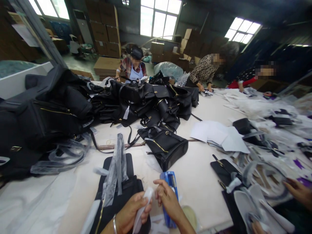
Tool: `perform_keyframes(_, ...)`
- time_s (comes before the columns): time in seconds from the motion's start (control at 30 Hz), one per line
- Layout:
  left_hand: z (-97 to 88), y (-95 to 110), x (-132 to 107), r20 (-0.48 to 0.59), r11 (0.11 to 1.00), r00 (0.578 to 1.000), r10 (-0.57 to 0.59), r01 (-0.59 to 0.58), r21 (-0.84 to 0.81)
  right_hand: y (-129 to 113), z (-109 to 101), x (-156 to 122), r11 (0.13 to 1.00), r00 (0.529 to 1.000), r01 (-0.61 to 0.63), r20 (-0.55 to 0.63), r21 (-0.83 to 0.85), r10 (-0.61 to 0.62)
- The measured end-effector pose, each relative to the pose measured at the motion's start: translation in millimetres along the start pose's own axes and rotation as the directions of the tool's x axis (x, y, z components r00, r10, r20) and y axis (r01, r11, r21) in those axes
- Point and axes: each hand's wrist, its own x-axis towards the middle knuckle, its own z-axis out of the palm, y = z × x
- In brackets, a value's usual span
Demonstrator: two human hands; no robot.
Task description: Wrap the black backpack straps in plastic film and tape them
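Observation:
In the lower middle, my left hand (135, 208), with a silver bangle at the wrist, is closed round a translucent white strip (142, 211) that points upward. Just right of it, my right hand (167, 196) has loosely bent fingers held apart, and no object shows between them. Behind and below that hand is a blue tape dispenser (174, 185); whether they touch cannot be seen. A black backpack (131, 185) with a gold zip lies partly under my left forearm. Straps in clear plastic wrap (118, 169) rest on top of it. Beside the dispenser is a yellowish tape roll (189, 216).
A large heap of black bags (136, 97) spans the table's far left side. One black bag (165, 146) lies before it. White sheets (216, 133) and wrapped parts (263, 175) cover the right. A co-worker's hand (299, 191) reaches in there; several people stand across the table.

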Motion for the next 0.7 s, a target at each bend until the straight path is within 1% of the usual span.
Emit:
perform_keyframes(0.07, 2.6, -4.3, 3.7, -0.036, 0.983, 0.998, 0.056, -0.049, 0.178, -10.7, -0.2, 1.0, 0.989, 0.999, 0.041, 0.042, -0.141, -0.035)
perform_keyframes(0.13, 2.0, -9.6, 7.3, -0.076, 0.927, 0.989, 0.126, -0.090, 0.364, -17.5, 3.0, 4.8, 0.959, 0.995, 0.080, 0.073, -0.274, -0.062)
perform_keyframes(0.17, 0.9, -12.1, 8.7, -0.098, 0.896, 0.982, 0.160, -0.103, 0.432, -19.2, 5.1, 7.4, 0.949, 0.994, 0.086, 0.088, -0.303, -0.062)
perform_keyframes(0.23, -1.9, -15.6, 10.5, -0.131, 0.861, 0.969, 0.209, -0.119, 0.494, -19.6, 9.1, 12.9, 0.953, 0.992, 0.076, 0.119, -0.293, -0.043)
perform_keyframes(0.33, -3.7, -16.1, 10.0, -0.151, 0.874, 0.965, 0.215, -0.121, 0.471, -16.1, 13.9, 18.1, 0.971, 0.990, 0.083, 0.131, -0.222, -0.054)
perform_keyframes(0.5, -0.4, -10.0, -3.3, -0.133, 0.903, 0.978, 0.164, -0.094, 0.420, -5.8, 19.2, 18.2, 0.989, 0.994, 0.092, 0.070, -0.120, -0.084)
perform_keyframes(0.6, -1.5, -9.9, -16.6, -0.145, 0.921, 0.984, 0.108, -0.045, 0.387, 6.6, 24.0, 15.2, 0.998, 0.998, 0.049, -0.042, -0.046, -0.051)
perform_keyframes(0.7, -5.0, -15.2, -24.8, -0.201, 0.936, 0.972, 0.120, -0.044, 0.350, 24.2, 34.5, 4.0, 1.000, 0.978, 0.018, -0.206, 0.024, -0.013)
